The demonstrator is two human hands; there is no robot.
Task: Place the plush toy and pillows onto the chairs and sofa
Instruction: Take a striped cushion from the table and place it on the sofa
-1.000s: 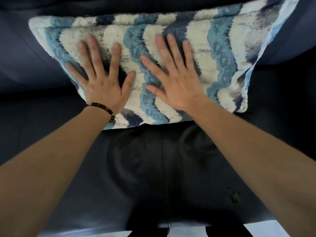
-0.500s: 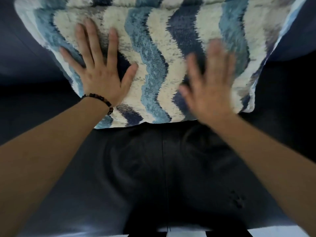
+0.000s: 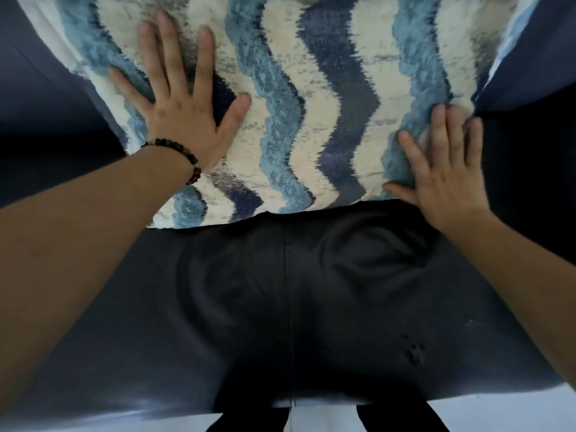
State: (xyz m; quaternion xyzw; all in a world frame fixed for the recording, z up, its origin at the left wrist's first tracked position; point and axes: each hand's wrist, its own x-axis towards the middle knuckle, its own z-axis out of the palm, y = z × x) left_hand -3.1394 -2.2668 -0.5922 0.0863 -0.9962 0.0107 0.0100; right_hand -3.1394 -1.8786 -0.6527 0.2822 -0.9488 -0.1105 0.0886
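Note:
A large pillow [image 3: 311, 104] with wavy blue, navy and cream stripes leans against the back of a dark navy sofa [image 3: 280, 291]. My left hand [image 3: 184, 101], with a beaded bracelet on the wrist, lies flat with fingers spread on the pillow's left half. My right hand [image 3: 445, 169] rests flat on the pillow's lower right corner, fingers apart and pointing up. Neither hand grips the fabric. No plush toy is in view.
The sofa's dark seat cushion fills the lower middle, with a centre seam and dents. The sofa back [image 3: 46, 88] rises behind the pillow on both sides. A strip of pale floor [image 3: 498, 413] shows at the bottom edge.
My right hand slid from the pillow's middle to its lower right corner. My left hand stayed pressed on the left half. The view came closer to the pillow.

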